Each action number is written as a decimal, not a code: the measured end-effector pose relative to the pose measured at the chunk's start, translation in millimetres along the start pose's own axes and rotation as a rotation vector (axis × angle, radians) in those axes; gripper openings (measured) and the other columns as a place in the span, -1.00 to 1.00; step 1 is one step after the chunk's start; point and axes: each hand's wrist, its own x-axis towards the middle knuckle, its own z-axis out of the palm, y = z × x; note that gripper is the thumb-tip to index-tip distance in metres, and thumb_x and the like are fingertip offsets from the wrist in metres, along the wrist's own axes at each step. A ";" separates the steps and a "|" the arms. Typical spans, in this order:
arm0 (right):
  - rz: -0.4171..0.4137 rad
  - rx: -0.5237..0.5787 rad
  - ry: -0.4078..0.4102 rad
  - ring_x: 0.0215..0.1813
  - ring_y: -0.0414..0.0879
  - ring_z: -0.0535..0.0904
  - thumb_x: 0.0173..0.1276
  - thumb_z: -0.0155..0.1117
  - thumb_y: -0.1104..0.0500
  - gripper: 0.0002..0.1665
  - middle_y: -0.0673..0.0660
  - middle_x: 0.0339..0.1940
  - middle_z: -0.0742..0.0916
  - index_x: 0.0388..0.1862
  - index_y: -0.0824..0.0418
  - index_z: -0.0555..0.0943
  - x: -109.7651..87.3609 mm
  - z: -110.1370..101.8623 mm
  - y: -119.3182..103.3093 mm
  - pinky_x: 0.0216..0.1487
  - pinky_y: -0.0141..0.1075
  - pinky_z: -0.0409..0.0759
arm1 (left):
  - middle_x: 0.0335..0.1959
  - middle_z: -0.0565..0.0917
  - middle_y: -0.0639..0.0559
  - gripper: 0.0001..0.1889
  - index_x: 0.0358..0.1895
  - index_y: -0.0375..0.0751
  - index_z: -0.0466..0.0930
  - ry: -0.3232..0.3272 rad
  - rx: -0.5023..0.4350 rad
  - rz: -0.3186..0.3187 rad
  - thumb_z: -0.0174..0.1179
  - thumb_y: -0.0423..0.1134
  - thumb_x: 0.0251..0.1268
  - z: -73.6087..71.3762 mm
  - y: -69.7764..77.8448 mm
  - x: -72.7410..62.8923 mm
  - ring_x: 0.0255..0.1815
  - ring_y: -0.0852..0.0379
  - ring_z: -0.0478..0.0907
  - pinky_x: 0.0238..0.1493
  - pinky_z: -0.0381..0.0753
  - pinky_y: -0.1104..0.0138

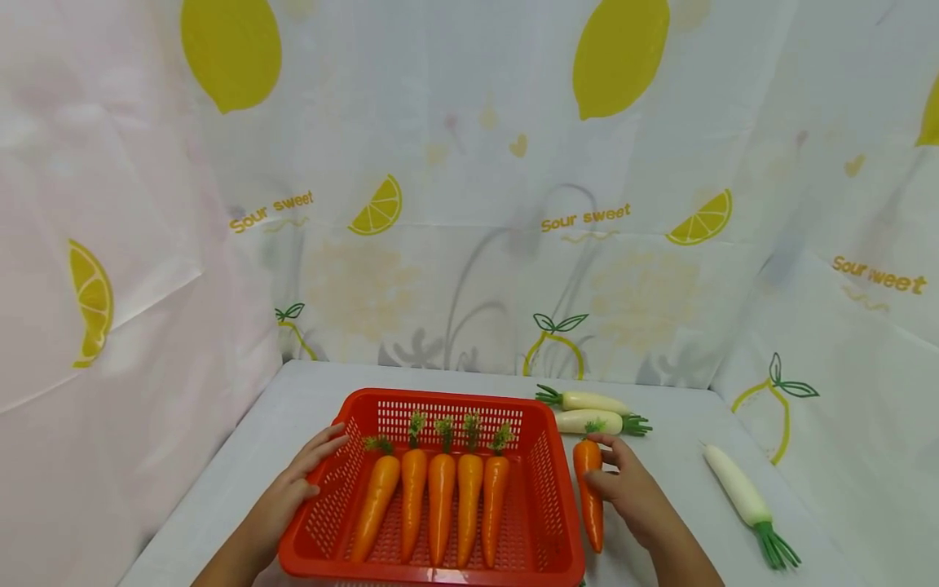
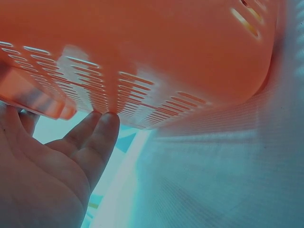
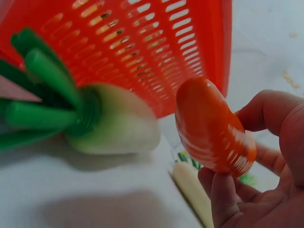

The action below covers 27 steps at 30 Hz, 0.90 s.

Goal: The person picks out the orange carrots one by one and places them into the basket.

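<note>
A red plastic basket (image 1: pixel 538 505) stands on the table with several orange carrots (image 1: pixel 442 505) lying side by side in it, leafy tops toward its far wall. My left hand (image 1: pixel 293 473) touches the basket's left rim; in the left wrist view, two fairly straight fingers (image 2: pixel 102 137) meet its perforated outer wall. Just right of the basket, my right hand (image 1: pixel 623 485) pinches another carrot (image 1: pixel 589 489) between thumb and fingers. In the right wrist view, that carrot (image 3: pixel 206 126) points its blunt tip toward the camera, and its leafy end is mostly hidden.
Two white radishes (image 1: pixel 590 422) lie behind the right hand, near the basket's far right corner. Another white radish (image 1: pixel 737 485) lies farther right. A green-stemmed radish (image 3: pixel 118 121) sits close to the basket's outer wall. Lemon-printed cloth (image 1: pixel 469 269) surrounds the table.
</note>
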 end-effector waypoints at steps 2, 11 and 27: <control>0.000 -0.007 -0.001 0.06 0.10 0.59 0.29 0.26 0.31 -0.22 0.45 0.43 0.43 0.51 0.20 0.33 -3.7 -0.1 -5.9 -0.04 -0.12 0.65 | 0.74 -0.13 0.04 -0.23 0.64 -0.16 0.21 -0.001 -0.001 0.008 -0.25 -0.53 0.28 0.2 0.3 -0.1 0.49 0.40 0.09 0.14 0.66 0.25; -0.018 0.024 -0.015 0.04 0.08 0.61 0.33 0.22 0.32 -0.23 0.44 0.42 0.42 0.52 0.23 0.30 -14.1 -0.4 -26.2 -0.01 -0.11 0.67 | 0.74 -0.13 0.02 -0.23 0.63 -0.19 0.21 -0.002 -0.004 0.017 -0.26 -0.54 0.28 0.9 0.1 -0.4 0.43 0.53 0.15 0.14 0.65 0.27; -0.033 -0.009 -0.054 0.06 0.10 0.65 0.35 0.26 0.26 -0.26 0.39 0.41 0.46 0.51 0.17 0.32 -15.7 4.6 -62.4 0.08 -0.05 0.71 | 0.73 -0.10 0.00 -0.23 0.62 -0.20 0.23 0.009 0.029 0.023 -0.26 -0.55 0.26 -0.4 -0.5 0.5 0.45 0.55 0.08 0.12 0.64 0.35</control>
